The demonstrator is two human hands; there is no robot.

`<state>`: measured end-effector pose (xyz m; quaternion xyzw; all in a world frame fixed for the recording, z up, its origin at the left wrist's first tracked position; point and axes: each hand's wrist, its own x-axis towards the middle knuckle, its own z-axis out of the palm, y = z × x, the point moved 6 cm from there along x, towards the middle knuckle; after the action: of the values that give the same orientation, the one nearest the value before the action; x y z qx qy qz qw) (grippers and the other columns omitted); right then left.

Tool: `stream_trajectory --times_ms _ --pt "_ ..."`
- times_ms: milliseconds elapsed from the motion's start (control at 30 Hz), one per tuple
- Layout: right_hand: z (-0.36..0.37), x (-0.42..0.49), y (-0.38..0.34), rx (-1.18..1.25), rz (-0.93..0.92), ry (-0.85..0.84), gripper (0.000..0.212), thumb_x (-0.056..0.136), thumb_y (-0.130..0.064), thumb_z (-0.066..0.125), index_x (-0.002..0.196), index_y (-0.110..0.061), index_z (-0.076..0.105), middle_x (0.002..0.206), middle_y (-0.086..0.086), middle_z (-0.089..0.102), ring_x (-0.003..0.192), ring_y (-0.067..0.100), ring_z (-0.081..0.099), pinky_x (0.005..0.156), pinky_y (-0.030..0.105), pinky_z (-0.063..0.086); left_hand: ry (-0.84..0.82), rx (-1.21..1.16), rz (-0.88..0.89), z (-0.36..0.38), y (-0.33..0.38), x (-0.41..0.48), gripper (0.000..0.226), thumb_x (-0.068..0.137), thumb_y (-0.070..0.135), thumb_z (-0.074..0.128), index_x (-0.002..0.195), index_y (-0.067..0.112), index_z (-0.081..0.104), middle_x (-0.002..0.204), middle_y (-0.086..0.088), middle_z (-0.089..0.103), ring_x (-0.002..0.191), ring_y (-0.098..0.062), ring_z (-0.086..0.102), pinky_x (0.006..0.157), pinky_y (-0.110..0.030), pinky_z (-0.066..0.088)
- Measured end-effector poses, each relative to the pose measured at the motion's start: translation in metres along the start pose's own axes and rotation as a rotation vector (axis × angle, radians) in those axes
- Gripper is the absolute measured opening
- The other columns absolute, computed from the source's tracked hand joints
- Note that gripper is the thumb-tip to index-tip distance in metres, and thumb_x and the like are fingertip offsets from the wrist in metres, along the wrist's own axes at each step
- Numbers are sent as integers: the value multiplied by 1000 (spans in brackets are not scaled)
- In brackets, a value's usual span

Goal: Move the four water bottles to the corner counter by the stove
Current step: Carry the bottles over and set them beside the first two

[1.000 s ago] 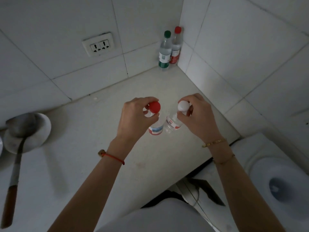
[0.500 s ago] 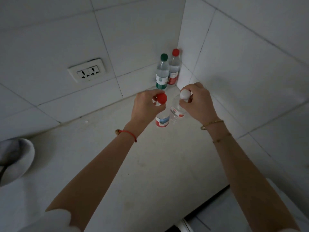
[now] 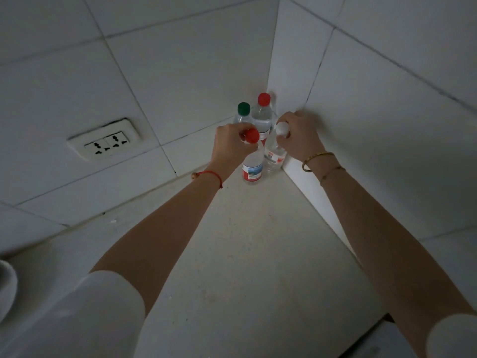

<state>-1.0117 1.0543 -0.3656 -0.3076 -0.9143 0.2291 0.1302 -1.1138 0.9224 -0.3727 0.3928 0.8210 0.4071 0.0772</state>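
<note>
My left hand (image 3: 231, 148) grips the neck of a red-capped water bottle (image 3: 252, 169), whose base is at the counter surface (image 3: 247, 249). My right hand (image 3: 299, 136) holds a white-capped bottle (image 3: 274, 157) by its neck, right beside the right wall. Both bottles stand upright, side by side. Just behind them, in the very corner, stand a green-capped bottle (image 3: 243, 111) and another red-capped bottle (image 3: 263, 112), partly hidden by my hands.
White tiled walls meet at the corner. A double wall socket (image 3: 104, 142) sits on the left wall. A pale rounded object (image 3: 6, 288) shows at the far left edge. The counter's front edge (image 3: 374, 324) runs at lower right.
Both hands have carried their bottles forward into the corner, up to the two standing bottles, and lowered them to the counter.
</note>
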Motion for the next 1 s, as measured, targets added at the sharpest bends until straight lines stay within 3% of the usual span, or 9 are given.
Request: stream_trajectory --times_ms 200,367,533,1000 --pt "4 27 3 -26 -8 22 34 81 -3 62 113 0 56 117 22 53 104 35 55 88 37 45 4 3 14 7 2 27 36 72 11 78 108 17 73 95 -2 75 82 -13 67 87 -24 53" --pt "6 39 1 -67 -40 55 32 85 -6 61 116 -2 54 120 19 55 108 32 56 94 33 46 -9 23 6 12 -1 40 36 75 13 78 110 18 71 99 -1 74 88 -13 66 92 -26 51" --pt "11 39 -1 -108 -32 90 37 89 -8 59 124 -2 49 128 18 52 114 30 56 98 32 46 4 48 20 21 -3 37 37 76 14 78 112 19 70 99 -1 74 83 -9 60 86 -19 44" --pt "0 7 -3 -85 -11 99 48 89 -19 62 132 -6 43 137 16 46 124 31 51 103 35 45 13 58 12 19 -10 23 55 75 27 80 126 19 61 117 -3 69 89 -9 62 84 -20 51"
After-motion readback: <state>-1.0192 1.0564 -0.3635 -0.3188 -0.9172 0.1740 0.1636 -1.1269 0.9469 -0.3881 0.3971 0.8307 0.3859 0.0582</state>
